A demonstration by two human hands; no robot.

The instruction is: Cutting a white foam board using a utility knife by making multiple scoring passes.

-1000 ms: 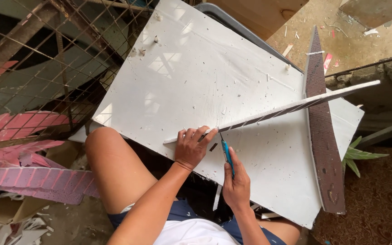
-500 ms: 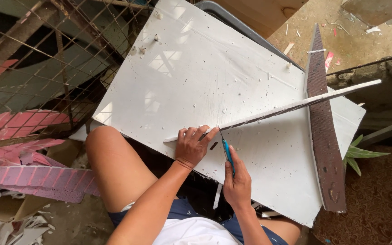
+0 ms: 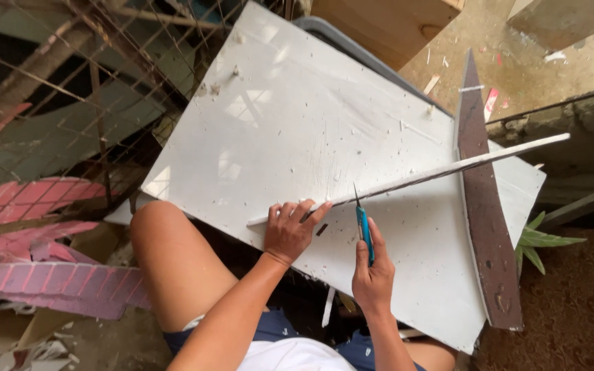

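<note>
Change since earlier frames: almost none; both hands stay at the same place on the board, the knife blade stays against the strip.
Left hand: lies flat with fingers spread, pressing the near end of the long white strip; it grips nothing, only pushes down.
Right hand: closed around the blue utility knife, blade tip touching the lower edge of the strip.
White board: large sheet lying tilted over the person's knee, dotted with small crumbs.
Strip position: runs diagonally over the board, far end passing beyond the right edge of the board.
Dark brown pointed piece: lies on the right part of the board, crossing under the strip.
Edges: lower board edge is just below the right hand; right edge is near the green plant leaves.
Open room: wide bare board surface above the strip; left side closed by wire mesh and pink scalloped pieces.
</note>
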